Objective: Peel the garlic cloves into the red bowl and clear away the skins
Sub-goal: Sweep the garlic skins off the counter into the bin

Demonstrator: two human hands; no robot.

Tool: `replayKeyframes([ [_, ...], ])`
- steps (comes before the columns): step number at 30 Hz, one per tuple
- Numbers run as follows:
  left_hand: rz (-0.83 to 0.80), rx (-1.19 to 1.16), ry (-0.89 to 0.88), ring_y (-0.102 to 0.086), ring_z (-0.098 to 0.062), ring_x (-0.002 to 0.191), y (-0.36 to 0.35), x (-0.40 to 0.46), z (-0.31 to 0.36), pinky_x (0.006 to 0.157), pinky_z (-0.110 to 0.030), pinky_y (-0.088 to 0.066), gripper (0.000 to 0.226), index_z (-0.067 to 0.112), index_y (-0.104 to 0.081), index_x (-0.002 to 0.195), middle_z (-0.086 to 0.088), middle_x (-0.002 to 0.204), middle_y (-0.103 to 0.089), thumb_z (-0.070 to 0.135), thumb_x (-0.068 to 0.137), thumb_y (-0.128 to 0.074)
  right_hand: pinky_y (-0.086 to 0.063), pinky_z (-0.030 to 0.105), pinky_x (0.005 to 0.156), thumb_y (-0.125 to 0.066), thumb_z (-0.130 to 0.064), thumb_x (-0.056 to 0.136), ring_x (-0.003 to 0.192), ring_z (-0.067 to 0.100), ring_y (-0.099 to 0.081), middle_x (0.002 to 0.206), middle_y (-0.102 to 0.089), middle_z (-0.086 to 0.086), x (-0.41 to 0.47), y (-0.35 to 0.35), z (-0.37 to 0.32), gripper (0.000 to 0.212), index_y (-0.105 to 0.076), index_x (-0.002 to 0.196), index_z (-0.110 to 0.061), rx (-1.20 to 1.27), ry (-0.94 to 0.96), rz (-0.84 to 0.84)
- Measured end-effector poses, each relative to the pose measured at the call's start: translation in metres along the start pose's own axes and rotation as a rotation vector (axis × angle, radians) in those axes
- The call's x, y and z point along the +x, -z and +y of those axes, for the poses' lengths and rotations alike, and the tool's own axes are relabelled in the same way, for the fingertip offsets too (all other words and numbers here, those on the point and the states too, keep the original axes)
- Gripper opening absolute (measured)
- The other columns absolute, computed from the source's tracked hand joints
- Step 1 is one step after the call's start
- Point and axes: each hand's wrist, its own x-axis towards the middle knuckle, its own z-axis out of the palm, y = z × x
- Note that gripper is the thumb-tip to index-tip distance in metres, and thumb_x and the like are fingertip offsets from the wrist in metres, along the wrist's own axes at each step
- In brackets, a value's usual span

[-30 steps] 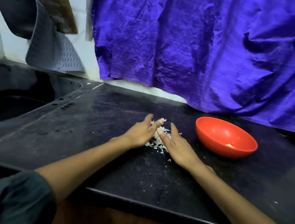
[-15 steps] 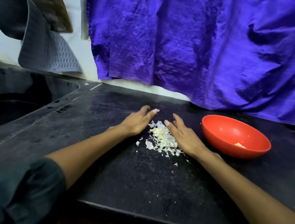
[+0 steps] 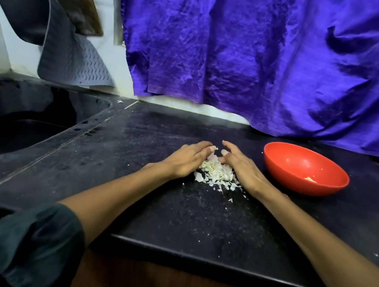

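Observation:
A small heap of pale garlic skins (image 3: 216, 174) lies on the black counter (image 3: 171, 211). My left hand (image 3: 187, 159) rests flat against the heap's left side, fingers straight. Against the right side lies my right hand (image 3: 242, 168), its fingers also straight, the fingertips of both hands nearly meeting behind the heap. The red bowl (image 3: 304, 170) stands just right of my right hand, with a few pale peeled garlic pieces (image 3: 311, 179) at its bottom. Loose skin flakes (image 3: 230, 200) lie scattered in front of the heap.
A dark sink (image 3: 18, 118) is sunk into the counter at the left. A grey ribbed mat (image 3: 71, 61) hangs curled on the wall above it. A purple curtain (image 3: 274, 57) covers the wall behind the counter. The counter's front edge (image 3: 208, 260) is near me.
Both hands have drawn closer together around the skins, pushing the spread flakes into a tighter heap. The view has shifted slightly.

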Motion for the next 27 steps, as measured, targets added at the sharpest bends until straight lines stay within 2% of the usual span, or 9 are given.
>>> replayKeyframes([
  [3, -0.015, -0.09, -0.025, -0.044, -0.018, 0.134, 0.003, -0.029, 0.008, 0.114, -0.035, -0.03, 0.052, 0.019, -0.042, 0.145, -0.001, 0.147, -0.047, 0.047, 0.103, -0.033, -0.035, 0.026, 0.101, -0.037, -0.034, 0.102, 0.123, 0.012, -0.053, 0.123, -0.065, 0.0, -0.024, 0.0, -0.004, 0.045, -0.031, 0.146, -0.029, 0.148, 0.012, -0.039],
  [6, 0.126, -0.129, 0.014, -0.045, -0.016, 0.133, 0.023, -0.054, 0.015, 0.109, -0.027, -0.03, 0.048, 0.023, -0.043, 0.142, 0.002, 0.145, -0.049, 0.048, 0.102, -0.035, -0.038, 0.023, 0.101, -0.036, -0.031, 0.103, 0.122, 0.013, -0.053, 0.138, -0.053, 0.008, -0.045, 0.01, -0.001, 0.042, -0.029, 0.145, -0.028, 0.36, -0.019, -0.059],
  [9, 0.269, -0.164, 0.125, -0.042, -0.019, 0.135, 0.038, -0.081, 0.011, 0.104, -0.025, -0.028, 0.051, 0.022, -0.04, 0.143, -0.001, 0.147, -0.046, 0.05, 0.1, -0.035, -0.025, 0.035, 0.117, -0.041, -0.047, 0.098, 0.133, 0.013, -0.043, 0.147, -0.044, -0.001, -0.072, 0.027, 0.01, 0.045, -0.031, 0.142, -0.041, 0.162, -0.035, 0.022],
  [11, 0.273, -0.159, 0.218, -0.039, -0.024, 0.138, 0.032, -0.097, 0.009, 0.103, -0.027, -0.027, 0.059, 0.022, -0.032, 0.147, -0.006, 0.15, -0.042, 0.055, 0.099, -0.033, -0.018, 0.03, 0.116, -0.038, -0.048, 0.099, 0.137, 0.016, -0.036, 0.148, -0.043, -0.004, -0.085, 0.03, 0.011, 0.049, -0.027, 0.146, -0.039, -0.009, -0.047, 0.06],
  [15, 0.265, -0.207, 0.289, -0.041, -0.028, 0.136, 0.005, -0.09, 0.031, 0.101, -0.03, -0.029, 0.066, 0.016, -0.027, 0.149, -0.011, 0.149, -0.043, 0.058, 0.098, -0.032, -0.02, 0.028, 0.108, -0.035, -0.045, 0.101, 0.14, 0.02, -0.032, 0.152, -0.037, 0.001, -0.073, 0.012, -0.005, 0.052, -0.025, 0.149, -0.031, 0.005, -0.11, 0.124],
  [19, 0.258, -0.368, 0.262, -0.052, -0.029, 0.121, -0.018, -0.063, 0.066, 0.098, -0.035, -0.038, 0.055, 0.011, -0.048, 0.131, -0.009, 0.126, -0.06, 0.054, 0.1, -0.033, -0.028, 0.04, 0.115, -0.044, -0.053, 0.088, 0.133, 0.019, -0.043, 0.144, -0.047, 0.006, -0.047, -0.023, -0.029, 0.066, -0.032, 0.147, -0.024, 0.343, -0.138, 0.15],
  [21, 0.307, -0.388, 0.235, -0.057, -0.027, 0.111, -0.016, -0.061, 0.071, 0.091, -0.034, -0.04, 0.049, 0.01, -0.052, 0.122, -0.007, 0.112, -0.063, 0.051, 0.102, -0.031, -0.03, 0.04, 0.114, -0.045, -0.049, 0.09, 0.131, 0.019, -0.045, 0.141, -0.049, 0.007, -0.043, -0.024, -0.034, 0.063, -0.034, 0.145, -0.021, 0.47, -0.118, 0.16],
  [23, 0.365, -0.293, 0.219, -0.054, -0.027, 0.115, 0.0, -0.066, 0.062, 0.088, -0.03, -0.036, 0.048, 0.011, -0.052, 0.125, -0.01, 0.123, -0.061, 0.048, 0.103, -0.031, -0.03, 0.037, 0.113, -0.047, -0.048, 0.089, 0.132, 0.019, -0.044, 0.145, -0.045, 0.006, -0.051, -0.01, -0.031, 0.061, -0.035, 0.145, -0.024, 0.424, -0.095, 0.165],
  [27, 0.398, -0.21, 0.275, -0.047, -0.027, 0.129, 0.027, -0.074, 0.025, 0.092, -0.027, -0.031, 0.051, 0.01, -0.053, 0.13, -0.013, 0.138, -0.054, 0.048, 0.103, -0.032, -0.029, 0.026, 0.106, -0.056, -0.032, 0.095, 0.131, 0.018, -0.044, 0.146, -0.045, 0.008, -0.079, 0.021, -0.004, 0.051, -0.042, 0.142, -0.018, 0.02, -0.103, 0.177],
])
